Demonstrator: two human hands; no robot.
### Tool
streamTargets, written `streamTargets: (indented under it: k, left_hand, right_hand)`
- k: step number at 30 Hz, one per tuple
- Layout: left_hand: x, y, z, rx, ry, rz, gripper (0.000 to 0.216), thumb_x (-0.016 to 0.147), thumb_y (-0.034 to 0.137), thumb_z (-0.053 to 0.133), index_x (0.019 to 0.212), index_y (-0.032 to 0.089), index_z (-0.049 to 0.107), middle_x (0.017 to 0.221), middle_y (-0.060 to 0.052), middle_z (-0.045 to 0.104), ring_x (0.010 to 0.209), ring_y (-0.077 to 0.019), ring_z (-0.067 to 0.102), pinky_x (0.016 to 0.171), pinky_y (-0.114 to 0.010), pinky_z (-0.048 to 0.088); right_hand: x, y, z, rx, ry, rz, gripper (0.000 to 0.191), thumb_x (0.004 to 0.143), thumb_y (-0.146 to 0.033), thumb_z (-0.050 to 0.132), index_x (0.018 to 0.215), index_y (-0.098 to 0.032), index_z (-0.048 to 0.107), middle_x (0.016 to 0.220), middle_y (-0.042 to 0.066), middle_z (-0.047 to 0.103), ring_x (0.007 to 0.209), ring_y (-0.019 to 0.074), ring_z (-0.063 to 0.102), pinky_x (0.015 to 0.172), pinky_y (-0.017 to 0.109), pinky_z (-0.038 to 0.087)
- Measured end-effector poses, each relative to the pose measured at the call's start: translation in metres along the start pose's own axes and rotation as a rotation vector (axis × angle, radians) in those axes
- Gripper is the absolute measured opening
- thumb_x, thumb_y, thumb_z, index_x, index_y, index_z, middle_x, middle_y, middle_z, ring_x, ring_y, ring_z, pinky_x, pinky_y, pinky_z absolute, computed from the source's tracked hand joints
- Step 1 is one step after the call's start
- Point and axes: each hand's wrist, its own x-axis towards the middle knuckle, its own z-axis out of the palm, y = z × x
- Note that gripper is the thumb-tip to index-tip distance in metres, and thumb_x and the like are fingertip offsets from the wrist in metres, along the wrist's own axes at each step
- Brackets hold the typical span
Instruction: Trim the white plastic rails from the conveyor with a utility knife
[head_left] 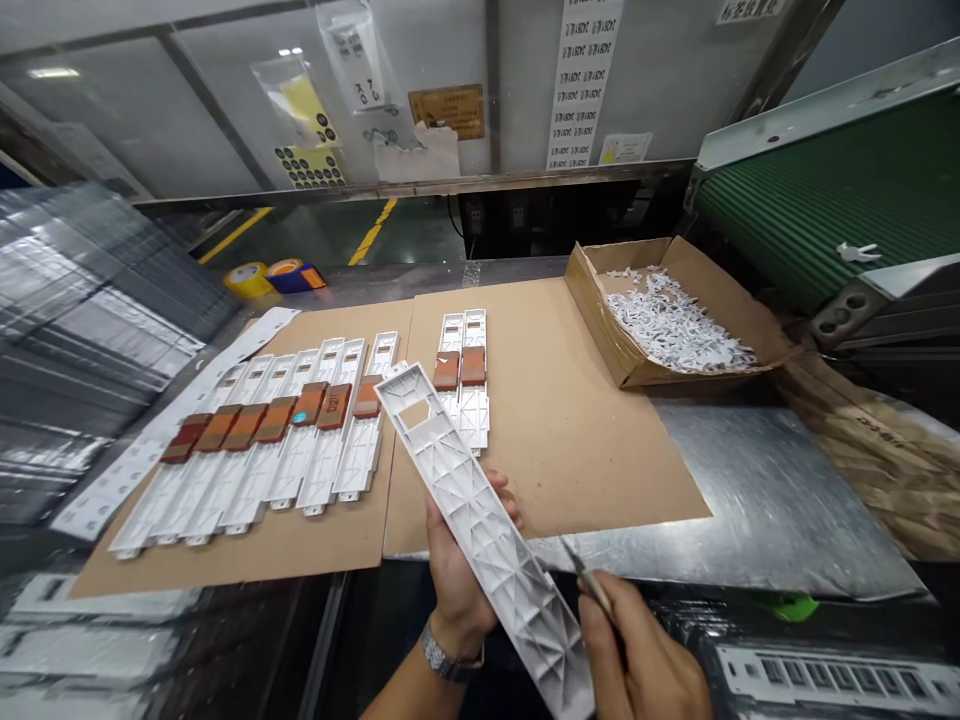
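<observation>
Left hand: fingers wrapped under white plastic panel.
Right hand: pinching thin blade tool beside panel.
Panel axis: runs diagonally, far end pointing up-left.

Your left hand: bare, no glove, no ring seen. Your left wrist: watch, silver metal link band, face turned away from camera. Your left forearm: bare, no sleeve in view. Your right hand: bare, no glove, nails short. Your right wrist: cut off by frame edge; cannot tell what you wear there.
</observation>
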Motion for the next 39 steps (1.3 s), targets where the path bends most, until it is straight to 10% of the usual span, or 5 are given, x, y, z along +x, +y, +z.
streamTargets:
  k: [8,29,35,39]
  left_hand:
    - [0.002,0.01,0.007,0.031,0.088,0.107,0.053,0.087,0.053,0.034,0.087,0.011,0.066,0.063,-0.006,0.059,0.057,-0.0124,0.057,0.054,-0.021,0.047]
    - [-0.005,-0.002,0.003,-0.005,0.181,0.129,0.055,0.083,0.058,0.041,0.102,0.012,0.066,0.075,-0.01,0.067,0.066,-0.0164,0.062,0.063,-0.027,0.051]
    - [-0.013,0.026,-0.009,0.073,-0.206,-0.285,0.05,0.088,0.048,0.036,0.083,0.013,0.07,0.104,-0.014,0.066,0.107,-0.0283,0.057,0.096,-0.047,0.04]
    - [-0.017,0.037,-0.017,0.386,-0.501,-0.802,0.059,0.086,0.051,0.03,0.117,0.009,0.057,0.117,-0.02,0.059,0.105,-0.0339,0.058,0.084,-0.05,0.044]
  right_hand:
    - [-0.007,0.032,-0.007,0.023,-0.02,0.281,0.023,0.091,-0.039,0.046,0.096,-0.023,0.06,0.087,0.002,0.071,0.071,0.015,0.067,0.058,0.018,0.051]
    - [-0.012,0.047,0.01,0.371,-0.341,0.201,0.022,0.088,-0.033,0.051,0.102,-0.024,0.065,0.082,0.0,0.07,0.073,0.0161,0.067,0.064,0.019,0.053]
    - [0.012,0.085,-0.023,0.118,-0.203,-0.08,0.023,0.087,-0.02,0.049,0.101,-0.025,0.067,0.092,0.002,0.07,0.083,0.0179,0.067,0.071,0.023,0.053]
    - [0.048,0.099,-0.054,-0.128,-0.164,-0.326,0.024,0.09,-0.021,0.046,0.103,-0.024,0.065,0.095,0.004,0.07,0.082,0.0166,0.065,0.07,0.027,0.052]
